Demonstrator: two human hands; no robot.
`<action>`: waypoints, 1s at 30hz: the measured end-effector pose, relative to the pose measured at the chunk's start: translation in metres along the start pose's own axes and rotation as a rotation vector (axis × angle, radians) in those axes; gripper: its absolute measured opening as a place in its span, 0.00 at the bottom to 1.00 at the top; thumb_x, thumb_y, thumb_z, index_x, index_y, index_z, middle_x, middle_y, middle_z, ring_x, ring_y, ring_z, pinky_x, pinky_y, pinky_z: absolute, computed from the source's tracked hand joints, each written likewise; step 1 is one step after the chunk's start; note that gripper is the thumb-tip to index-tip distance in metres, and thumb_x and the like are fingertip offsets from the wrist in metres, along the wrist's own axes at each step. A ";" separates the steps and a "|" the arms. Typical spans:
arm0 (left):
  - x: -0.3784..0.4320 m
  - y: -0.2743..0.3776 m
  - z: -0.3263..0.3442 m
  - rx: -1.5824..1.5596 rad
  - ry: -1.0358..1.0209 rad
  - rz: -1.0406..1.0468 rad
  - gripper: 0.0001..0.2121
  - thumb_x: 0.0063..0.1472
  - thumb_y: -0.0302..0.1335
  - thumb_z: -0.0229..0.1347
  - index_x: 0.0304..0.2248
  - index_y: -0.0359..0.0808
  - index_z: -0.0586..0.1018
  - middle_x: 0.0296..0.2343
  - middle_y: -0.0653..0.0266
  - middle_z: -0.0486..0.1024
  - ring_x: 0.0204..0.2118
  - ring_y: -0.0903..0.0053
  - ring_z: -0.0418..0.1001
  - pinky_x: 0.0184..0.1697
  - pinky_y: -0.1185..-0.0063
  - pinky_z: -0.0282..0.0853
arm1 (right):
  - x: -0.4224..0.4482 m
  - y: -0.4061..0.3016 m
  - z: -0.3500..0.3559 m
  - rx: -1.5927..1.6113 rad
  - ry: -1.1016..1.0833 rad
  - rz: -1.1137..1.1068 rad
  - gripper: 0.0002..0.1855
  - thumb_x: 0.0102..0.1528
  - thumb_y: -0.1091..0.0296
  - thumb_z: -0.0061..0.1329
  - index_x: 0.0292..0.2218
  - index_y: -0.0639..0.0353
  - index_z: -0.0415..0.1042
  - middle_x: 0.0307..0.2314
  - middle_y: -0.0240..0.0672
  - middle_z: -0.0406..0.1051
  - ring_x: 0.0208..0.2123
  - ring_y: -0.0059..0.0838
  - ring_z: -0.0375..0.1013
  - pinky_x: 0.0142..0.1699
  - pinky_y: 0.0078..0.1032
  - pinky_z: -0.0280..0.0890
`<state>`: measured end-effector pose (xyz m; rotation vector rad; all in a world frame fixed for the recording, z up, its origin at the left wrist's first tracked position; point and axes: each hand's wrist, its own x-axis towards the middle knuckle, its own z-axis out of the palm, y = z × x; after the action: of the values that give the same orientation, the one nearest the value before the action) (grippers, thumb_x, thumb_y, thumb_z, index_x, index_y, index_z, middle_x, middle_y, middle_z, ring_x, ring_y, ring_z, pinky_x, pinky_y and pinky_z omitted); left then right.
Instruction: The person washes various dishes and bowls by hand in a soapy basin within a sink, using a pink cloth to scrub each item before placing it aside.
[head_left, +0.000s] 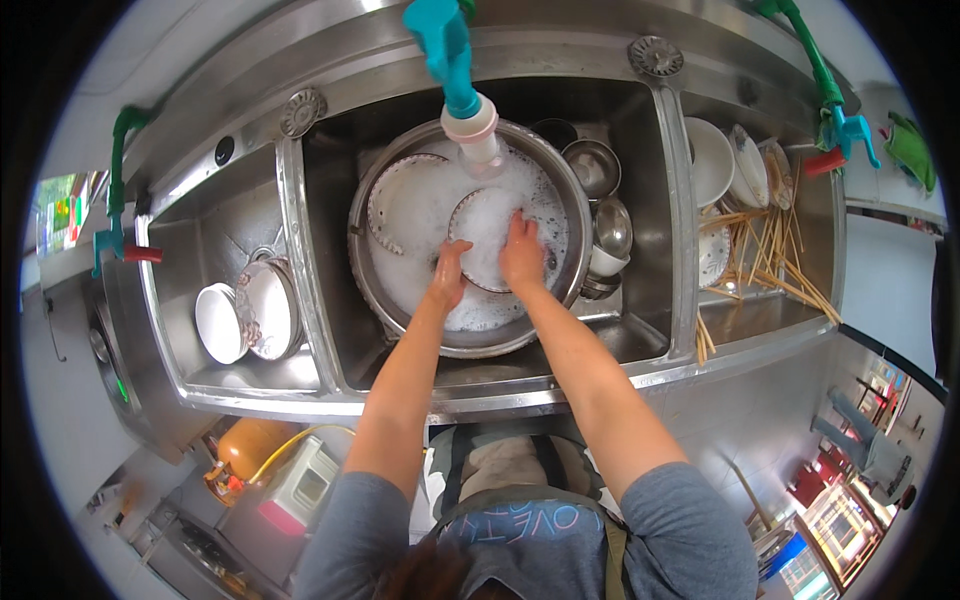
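A round plate with a patterned rim (480, 217), its face covered in suds, lies tilted in foamy water between my hands. My left hand (450, 274) grips its lower left edge, the thumb over the rim. At the right edge of the same plate is my right hand (523, 255), its fingertips partly lost in foam. All this is inside a large round metal basin (361, 259) standing in the middle sink. Another pale plate with a dotted rim (386, 202) sits half sunk at the basin's left side.
A teal tap (450, 56) with a pale nozzle hangs over the basin. Metal bowls (592, 169) crowd its right side. Stacked white bowls (219, 322) and patterned plates (270, 311) stand in the left sink. The right sink holds chopsticks (765, 247) and a large white bowl (709, 161).
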<state>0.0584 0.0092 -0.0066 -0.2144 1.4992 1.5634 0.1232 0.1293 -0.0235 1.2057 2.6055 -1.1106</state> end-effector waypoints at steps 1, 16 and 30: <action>-0.002 0.000 0.011 0.032 0.051 -0.023 0.36 0.50 0.44 0.51 0.51 0.31 0.52 0.47 0.54 0.59 0.47 0.68 0.61 0.44 0.70 0.62 | -0.001 -0.004 0.008 -0.034 0.027 0.020 0.29 0.43 0.75 0.42 0.49 0.62 0.54 0.43 0.51 0.57 0.43 0.50 0.60 0.47 0.38 0.57; -0.033 0.005 0.029 0.002 0.228 -0.153 0.33 0.56 0.55 0.36 0.52 0.37 0.56 0.46 0.56 0.61 0.45 0.61 0.63 0.44 0.61 0.60 | 0.010 0.042 -0.020 -0.450 -0.010 -0.469 0.16 0.43 0.69 0.44 0.37 0.56 0.65 0.34 0.41 0.64 0.36 0.43 0.63 0.41 0.35 0.60; -0.031 0.012 0.017 -0.200 0.032 -0.302 0.36 0.52 0.61 0.32 0.51 0.40 0.58 0.48 0.56 0.60 0.49 0.61 0.60 0.46 0.59 0.59 | -0.006 0.024 -0.023 -0.451 -0.373 -0.342 0.15 0.46 0.68 0.41 0.38 0.59 0.66 0.34 0.47 0.67 0.41 0.47 0.62 0.45 0.38 0.56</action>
<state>0.0748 0.0108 0.0264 -0.5571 1.2657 1.4672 0.1488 0.1509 -0.0184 0.4290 2.6057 -0.6388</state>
